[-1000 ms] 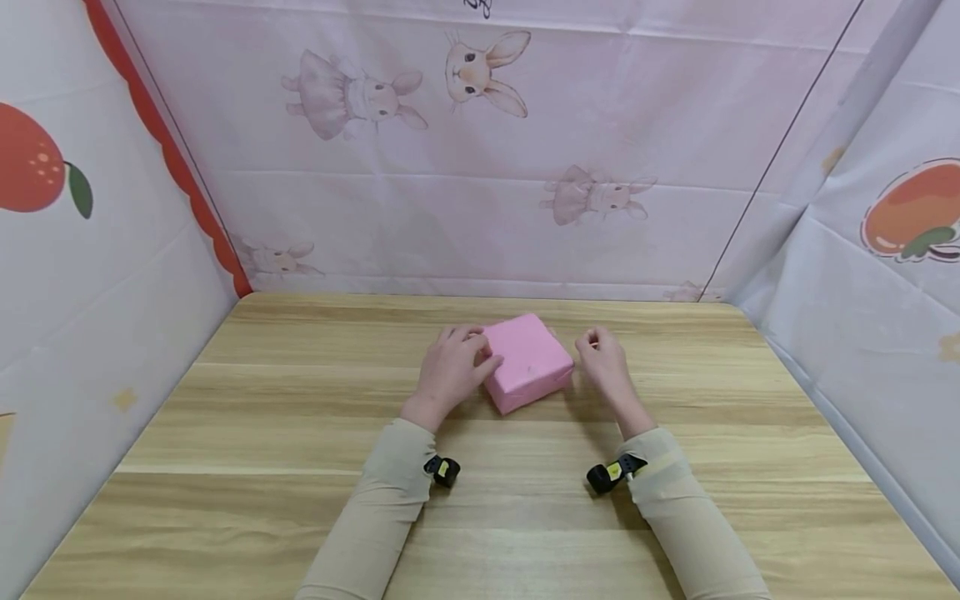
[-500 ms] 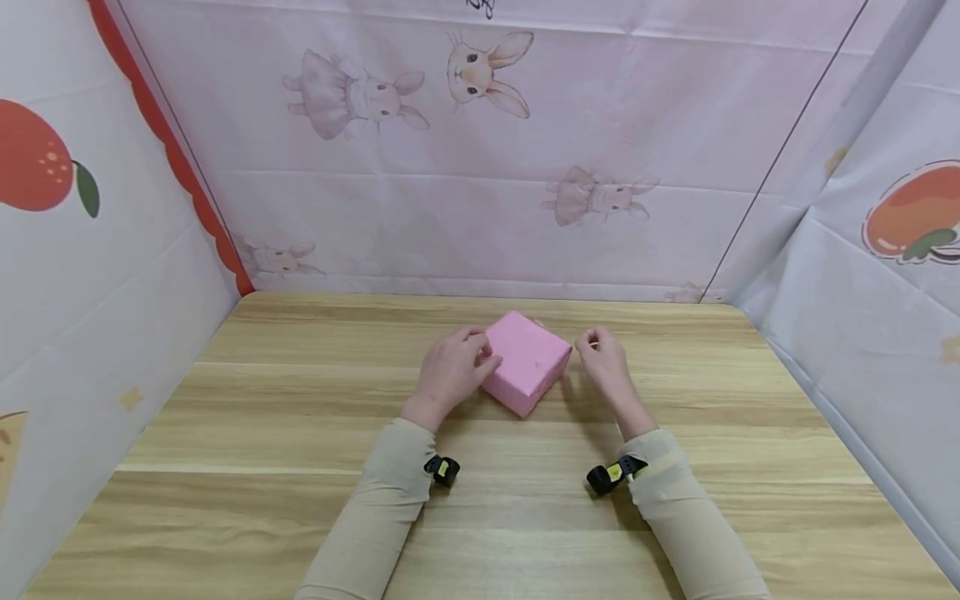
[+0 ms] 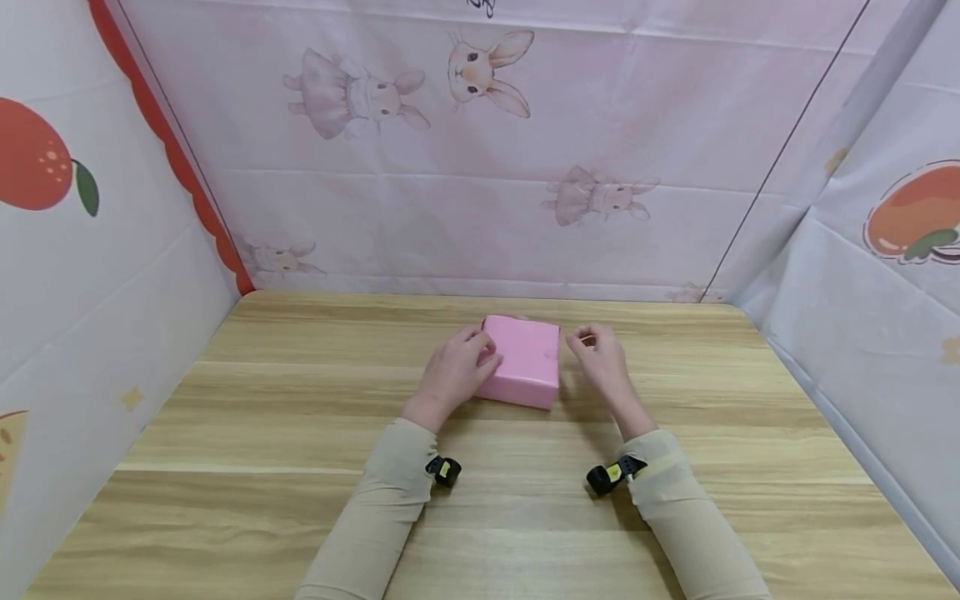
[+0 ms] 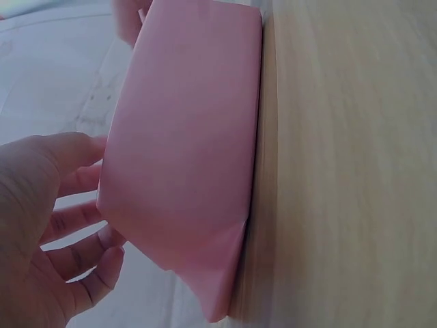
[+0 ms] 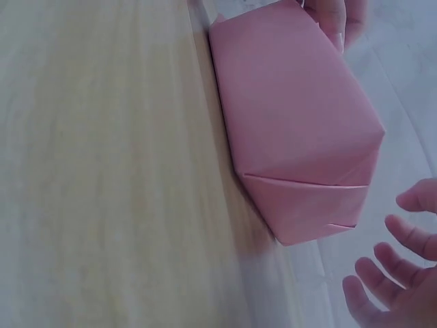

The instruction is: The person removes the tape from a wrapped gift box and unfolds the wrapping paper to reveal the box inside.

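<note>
Pink paper-wrapped box [image 3: 521, 358] on wooden table [image 3: 517, 525], 5 o'clock from middle of head view. Left hand [image 3: 452, 367] at box's 9 o'clock, fingers loose, tips touching edge. Right hand [image 3: 602, 362] at 3 o'clock, just apart, holding nothing. Looks mostly wrapped: 1 end flap [image 5: 307, 205] folded over. Maybe not done: 1 paper corner [image 4: 213, 290] pokes out near table. Underside hidden, cannot tell.

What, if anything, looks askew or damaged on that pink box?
At the end of the pink box nearest the left hand, a pointed paper flap juts out near the tabletop, as if not folded flat. The flap on the opposite end looks folded in, so this one stands out. I see no tear.
</note>
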A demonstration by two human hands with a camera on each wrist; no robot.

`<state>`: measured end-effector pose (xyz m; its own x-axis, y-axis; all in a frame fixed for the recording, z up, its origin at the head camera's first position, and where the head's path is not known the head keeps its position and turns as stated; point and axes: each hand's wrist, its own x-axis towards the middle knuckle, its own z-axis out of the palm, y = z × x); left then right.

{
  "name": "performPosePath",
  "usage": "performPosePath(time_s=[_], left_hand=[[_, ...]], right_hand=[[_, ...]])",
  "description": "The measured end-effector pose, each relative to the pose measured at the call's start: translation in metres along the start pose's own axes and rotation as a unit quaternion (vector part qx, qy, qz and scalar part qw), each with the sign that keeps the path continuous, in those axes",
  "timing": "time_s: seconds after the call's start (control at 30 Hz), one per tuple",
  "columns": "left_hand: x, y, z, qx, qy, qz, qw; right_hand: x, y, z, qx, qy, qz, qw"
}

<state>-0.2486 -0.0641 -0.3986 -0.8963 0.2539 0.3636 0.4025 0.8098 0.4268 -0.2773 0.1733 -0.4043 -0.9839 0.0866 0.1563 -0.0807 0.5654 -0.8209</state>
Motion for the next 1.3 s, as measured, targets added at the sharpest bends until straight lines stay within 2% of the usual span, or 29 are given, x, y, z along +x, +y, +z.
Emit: performPosePath(time_s=[0.13,0.23,0.33,0.57,0.8,0.93,1.3], left_hand=[[0.000,0.000,0.001,-0.003,0.012,0.009,0.9999],[0.000,0.000,0.001,-0.003,0.016,0.016,0.9998],[0.000,0.000,0.001,-0.003,0.016,0.019,0.9997],[0.000,0.001,0.001,-0.005,0.010,0.027,0.9996],[0.000,-0.001,0.002,0.038,0.021,0.047,0.9980],[0.000,0.000,0.001,0.052,0.008,0.035,0.9980],[-0.001,0.000,-0.001,0.048,-0.019,0.009,0.9986]], right_hand=[[0.000,0.000,0.002,-0.008,-0.025,-0.040,0.999],[-0.001,0.000,0.004,-0.013,-0.054,-0.051,0.997],[-0.002,-0.002,0.005,-0.010,-0.069,-0.042,0.997],[-0.003,-0.002,0.007,-0.023,-0.066,-0.058,0.996],[-0.004,-0.003,0.008,-0.023,-0.064,-0.060,0.996],[-0.004,-0.004,0.009,-0.026,-0.061,-0.068,0.995],[-0.005,-0.003,0.012,-0.038,-0.076,-0.093,0.992]])
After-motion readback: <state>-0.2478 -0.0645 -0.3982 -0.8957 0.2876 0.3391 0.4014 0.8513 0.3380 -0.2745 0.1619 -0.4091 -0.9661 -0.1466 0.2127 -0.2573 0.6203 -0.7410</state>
